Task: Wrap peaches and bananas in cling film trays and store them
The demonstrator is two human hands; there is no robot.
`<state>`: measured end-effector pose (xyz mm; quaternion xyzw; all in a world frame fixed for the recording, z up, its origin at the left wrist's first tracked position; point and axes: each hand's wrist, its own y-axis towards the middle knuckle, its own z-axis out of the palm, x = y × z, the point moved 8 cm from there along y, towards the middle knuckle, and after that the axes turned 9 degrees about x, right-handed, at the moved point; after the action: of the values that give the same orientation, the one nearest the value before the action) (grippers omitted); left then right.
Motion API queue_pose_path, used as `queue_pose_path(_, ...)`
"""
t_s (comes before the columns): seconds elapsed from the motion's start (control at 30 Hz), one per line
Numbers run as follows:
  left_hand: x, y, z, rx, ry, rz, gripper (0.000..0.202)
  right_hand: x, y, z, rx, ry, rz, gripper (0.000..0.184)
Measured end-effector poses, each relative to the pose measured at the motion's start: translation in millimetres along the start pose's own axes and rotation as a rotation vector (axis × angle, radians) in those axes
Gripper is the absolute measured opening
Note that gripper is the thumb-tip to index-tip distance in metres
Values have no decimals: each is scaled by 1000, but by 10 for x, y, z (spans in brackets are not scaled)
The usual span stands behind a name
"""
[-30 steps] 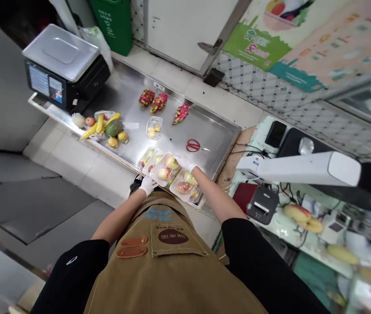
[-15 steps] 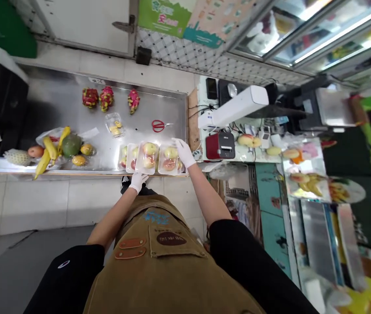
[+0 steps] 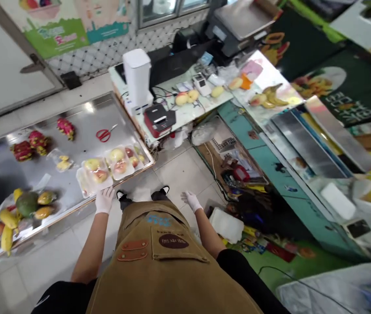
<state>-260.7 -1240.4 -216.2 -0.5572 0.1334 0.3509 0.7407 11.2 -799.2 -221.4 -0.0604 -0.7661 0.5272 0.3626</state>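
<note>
My left hand (image 3: 104,199) in a white glove rests by the counter's front edge, just below a film-wrapped tray of apples (image 3: 94,175). It holds nothing that I can see. A second wrapped apple tray (image 3: 120,162) lies beside the first on the stainless steel counter (image 3: 87,113). My right hand (image 3: 190,201), also gloved, hangs apart from the counter over the tiled floor, with its fingers spread. Red-handled scissors (image 3: 104,134) lie behind the trays, near several dragon fruits (image 3: 38,143).
A small plastic tub of yellow pieces (image 3: 59,162) and a pile of mangoes and bananas (image 3: 20,211) share the steel counter. To the right stand a label printer (image 3: 159,120) and a white device (image 3: 136,76). A plastic bag (image 3: 205,133) lies beyond them.
Both hands have let go of the apple trays and drawn back toward my body. The trays stay on the counter. The view has swung round, so the counter now sits to the left.
</note>
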Motion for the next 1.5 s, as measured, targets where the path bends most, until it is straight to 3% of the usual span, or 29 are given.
queue_pose_path(0.1,303,-234,390,-218,34,-22,36,-295,203,-689,-24,125,82,24)
queue_pose_path(0.17,582,-307,936,-227,73,-32,45,-355,293,-1162,-60,235,92,27)
queue_pose_path(0.27,1052,-325,2091,-49,152,-60,52,-312,302,-1870,-126,431,33,32)
queue_pose_path(0.43,1787,-402,4137,394,354,-152,22,-406,88,-2820,-258,760,-106,32)
queue_pose_path(0.5,2072,-435,4840,577,446,-169,12,-597,-22,-3032,-323,892,-143,37)
queue_pose_path(0.57,2407,-461,5409,678,512,-190,9,-835,-132,-3122,-383,1021,-165,36)
queue_pose_path(0.67,3074,-603,6025,759,636,-259,12,-1184,-289,-3111,-460,1194,-169,31)
queue_pose_path(0.73,3626,-840,6259,811,733,-350,11,-1392,-401,-3091,-517,1293,-162,30)
queue_pose_path(0.8,4203,-1176,6314,845,831,-481,12,-1601,-543,-3077,-591,1388,-150,29)
queue_pose_path(0.9,4940,-1720,6123,899,1027,-683,19,-1919,-842,-2993,-729,1535,-129,28)
queue_pose_path(0.97,5309,-2067,5953,1028,1209,-819,20,-2074,-1116,-2873,-843,1634,-128,29)
queue_pose_path(1.07,5716,-2587,5829,1383,1469,-962,16,-2109,-1678,-2654,-1065,1759,-188,36)
queue_pose_path(1.2,6037,-3499,5621,1986,1635,-1102,65,-1678,-2707,-2242,-1430,1729,-498,61)
queue_pose_path(1.27,5975,-4095,5299,2373,1616,-1180,71,-1346,-3197,-1836,-1605,1699,-640,63)
queue_pose_path(1.33,5653,-4658,4765,2760,1508,-1340,71,-1048,-3578,-1289,-1813,1677,-754,60)
queue_pose_path(1.43,4743,-5119,3745,3140,1299,-1735,66,-807,-3875,-230,-2180,1709,-866,53)
queue_pose_path(1.5,4026,-5138,3065,3209,1236,-2001,65,-753,-3941,567,-2430,1749,-936,45)
